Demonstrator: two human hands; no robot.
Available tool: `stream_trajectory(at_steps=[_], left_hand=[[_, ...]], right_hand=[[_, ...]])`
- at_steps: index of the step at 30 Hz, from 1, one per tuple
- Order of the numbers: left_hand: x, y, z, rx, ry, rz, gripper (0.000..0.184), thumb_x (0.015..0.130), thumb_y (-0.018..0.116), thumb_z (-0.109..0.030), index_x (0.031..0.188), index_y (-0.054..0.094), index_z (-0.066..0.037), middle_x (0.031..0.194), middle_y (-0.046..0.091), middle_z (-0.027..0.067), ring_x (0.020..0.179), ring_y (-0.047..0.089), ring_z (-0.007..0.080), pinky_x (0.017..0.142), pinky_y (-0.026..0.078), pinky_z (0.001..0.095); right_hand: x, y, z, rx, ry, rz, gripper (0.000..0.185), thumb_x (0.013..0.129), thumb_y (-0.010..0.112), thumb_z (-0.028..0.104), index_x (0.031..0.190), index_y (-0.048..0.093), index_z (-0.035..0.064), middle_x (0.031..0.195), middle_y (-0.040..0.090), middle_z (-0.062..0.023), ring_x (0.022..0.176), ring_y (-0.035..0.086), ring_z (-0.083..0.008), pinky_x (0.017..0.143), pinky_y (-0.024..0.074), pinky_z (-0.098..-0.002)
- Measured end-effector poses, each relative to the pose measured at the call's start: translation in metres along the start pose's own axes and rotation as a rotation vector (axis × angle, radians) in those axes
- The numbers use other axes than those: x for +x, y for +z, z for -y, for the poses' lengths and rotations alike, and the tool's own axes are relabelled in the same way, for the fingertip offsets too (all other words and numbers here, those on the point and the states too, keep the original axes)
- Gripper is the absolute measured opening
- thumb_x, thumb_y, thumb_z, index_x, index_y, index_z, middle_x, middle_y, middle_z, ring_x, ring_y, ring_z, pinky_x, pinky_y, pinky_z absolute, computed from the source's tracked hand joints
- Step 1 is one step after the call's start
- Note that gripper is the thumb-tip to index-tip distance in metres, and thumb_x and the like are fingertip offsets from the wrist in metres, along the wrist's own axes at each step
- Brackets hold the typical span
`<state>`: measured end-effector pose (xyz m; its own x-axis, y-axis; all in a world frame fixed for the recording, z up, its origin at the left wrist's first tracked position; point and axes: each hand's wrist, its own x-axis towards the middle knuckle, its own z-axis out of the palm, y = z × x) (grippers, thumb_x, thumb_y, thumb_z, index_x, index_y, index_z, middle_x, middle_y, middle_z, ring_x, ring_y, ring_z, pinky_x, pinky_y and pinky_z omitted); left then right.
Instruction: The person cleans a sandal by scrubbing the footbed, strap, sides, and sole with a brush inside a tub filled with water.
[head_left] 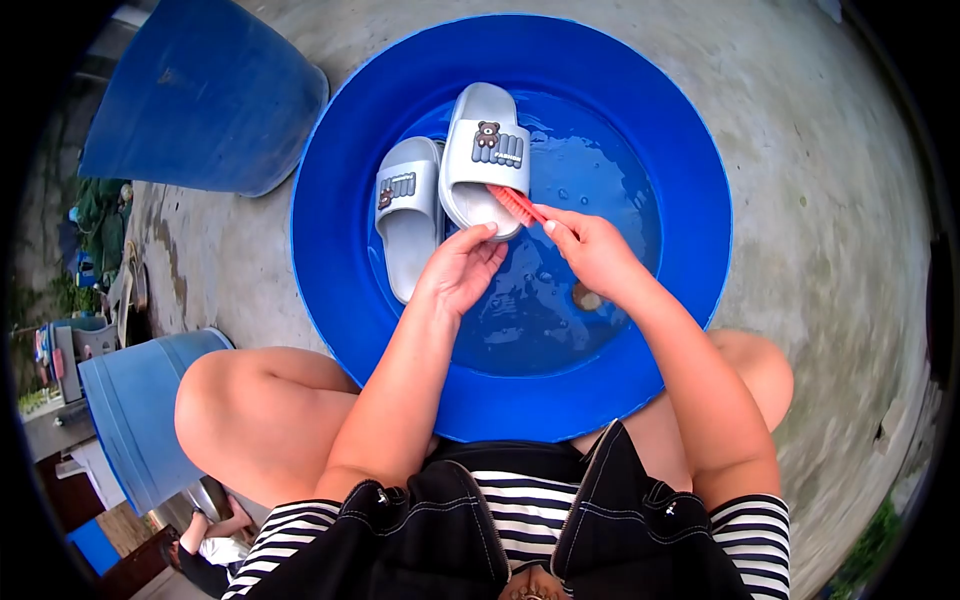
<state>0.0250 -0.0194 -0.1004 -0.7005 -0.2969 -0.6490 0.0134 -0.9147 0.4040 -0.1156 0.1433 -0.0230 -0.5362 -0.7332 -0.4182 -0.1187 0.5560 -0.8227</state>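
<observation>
Two slippers (408,200), one brush (513,204), one tub (510,398).

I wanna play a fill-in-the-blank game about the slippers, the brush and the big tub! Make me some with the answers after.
The left hand holds one slipper, and the ____ hand holds the red brush.
The animal on that slipper's strap is a ____.
The other slipper is in a big tub coloured ____.
The left sleeve has a pattern of ____.

Missing words: right; bear; blue; stripes
</observation>
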Motion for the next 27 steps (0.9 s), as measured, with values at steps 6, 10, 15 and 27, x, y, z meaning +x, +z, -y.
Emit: stream_trajectory(at_steps=[6, 10, 15, 27], left_hand=[[-0.004, 0.008, 0.001, 0.065, 0.103, 0.092, 0.032, 0.094, 0.07, -0.007, 0.123, 0.06, 0.003, 0.121, 0.066, 0.0123, 0.117, 0.062, 0.0222, 0.11, 0.048, 0.0416], [-0.004, 0.018, 0.006, 0.09, 0.139, 0.068, 0.032, 0.096, 0.069, -0.009, 0.124, 0.06, 0.004, 0.123, 0.067, 0.0132, 0.117, 0.063, 0.0223, 0.112, 0.046, 0.0429], [-0.016, 0.025, 0.018, 0.247, 0.158, 0.067, 0.036, 0.097, 0.07, -0.012, 0.127, 0.059, 0.004, 0.123, 0.068, 0.014, 0.116, 0.065, 0.0229, 0.11, 0.048, 0.0386], [-0.009, 0.03, 0.007, 0.011, 0.085, 0.121, 0.051, 0.106, 0.054, -0.024, 0.147, 0.04, 0.002, 0.142, 0.055, 0.0215, 0.131, 0.057, 0.0327, 0.108, 0.053, 0.0486]], right_hand=[[-0.003, 0.016, -0.012, 0.008, -0.159, -0.13, 0.038, 0.106, 0.056, 0.028, 0.139, 0.064, 0.0124, 0.09, 0.073, -0.0192, 0.081, 0.07, -0.03, 0.078, 0.0542, -0.0419], [-0.014, 0.029, -0.011, -0.317, -0.207, -0.219, 0.041, 0.105, 0.056, 0.025, 0.145, 0.058, 0.0135, 0.098, 0.069, -0.0248, 0.091, 0.067, -0.0421, 0.08, 0.0531, -0.0512], [0.005, 0.039, -0.005, -0.424, -0.142, -0.245, 0.042, 0.107, 0.05, 0.028, 0.146, 0.055, 0.0132, 0.098, 0.067, -0.0257, 0.091, 0.069, -0.0442, 0.081, 0.0557, -0.0533], [-0.001, 0.037, -0.014, -0.401, -0.218, -0.153, 0.048, 0.105, 0.052, 0.024, 0.151, 0.047, 0.01, 0.107, 0.064, -0.0268, 0.09, 0.069, -0.0443, 0.082, 0.056, -0.053]])
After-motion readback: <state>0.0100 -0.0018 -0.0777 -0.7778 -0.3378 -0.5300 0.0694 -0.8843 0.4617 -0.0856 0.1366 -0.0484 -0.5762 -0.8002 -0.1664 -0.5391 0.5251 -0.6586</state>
